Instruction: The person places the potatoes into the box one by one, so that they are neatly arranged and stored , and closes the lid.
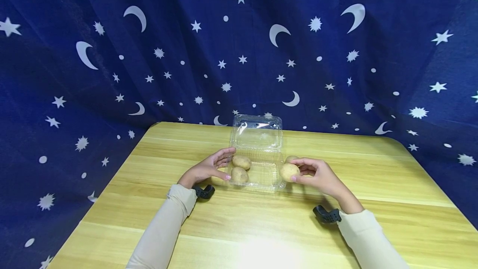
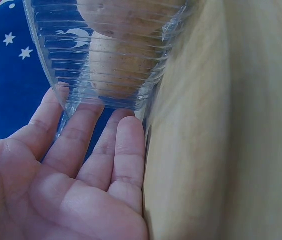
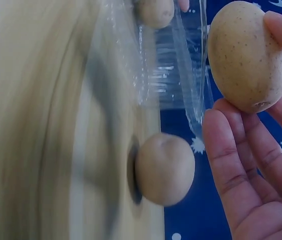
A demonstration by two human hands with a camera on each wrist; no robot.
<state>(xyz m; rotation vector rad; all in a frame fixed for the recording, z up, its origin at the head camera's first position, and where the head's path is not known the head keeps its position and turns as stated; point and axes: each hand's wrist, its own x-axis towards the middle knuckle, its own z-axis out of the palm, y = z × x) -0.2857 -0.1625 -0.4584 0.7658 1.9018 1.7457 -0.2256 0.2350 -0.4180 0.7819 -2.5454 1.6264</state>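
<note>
My right hand (image 1: 317, 172) pinches a potato (image 1: 289, 172) at the clear box's (image 1: 266, 173) right rim; my left hand (image 1: 206, 168), fingers extended, touches its left side. I'd best lift over, lower gently.

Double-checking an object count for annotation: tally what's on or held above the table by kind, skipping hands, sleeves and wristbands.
Clear plastic container: 1
Potatoes: 4 (2 in the container, 1 in the right hand, 1 on the table)
Total: 5
</note>
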